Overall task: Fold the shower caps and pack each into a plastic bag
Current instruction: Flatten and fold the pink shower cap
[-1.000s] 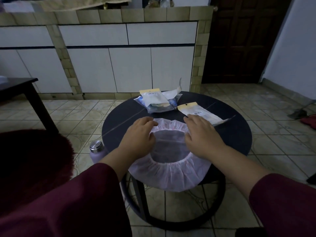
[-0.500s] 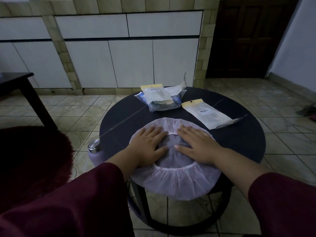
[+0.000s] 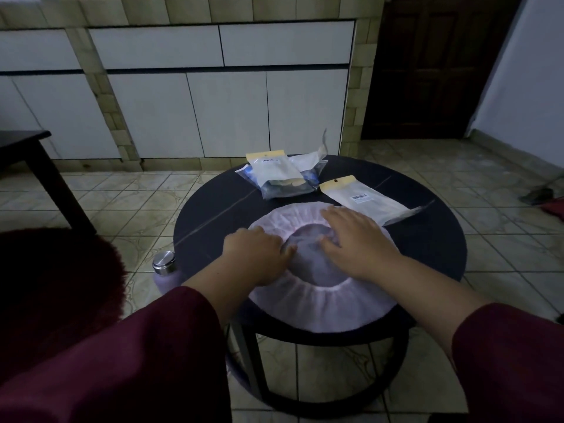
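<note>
Both hands lie flat and released on a white cap (image 3: 320, 297) spread on the round counter (image 3: 210, 221); left hand (image 3: 254, 254) on its left rim, right hand (image 3: 357, 239) across the middle; near edge overhangs; one flat bag (image 3: 366, 199) just beyond, possibly touching; more bags (image 3: 280, 177) behind

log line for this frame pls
stage: flattening | shower cap: spread on table | left hand, right hand: flat on cap | bag: empty
</note>
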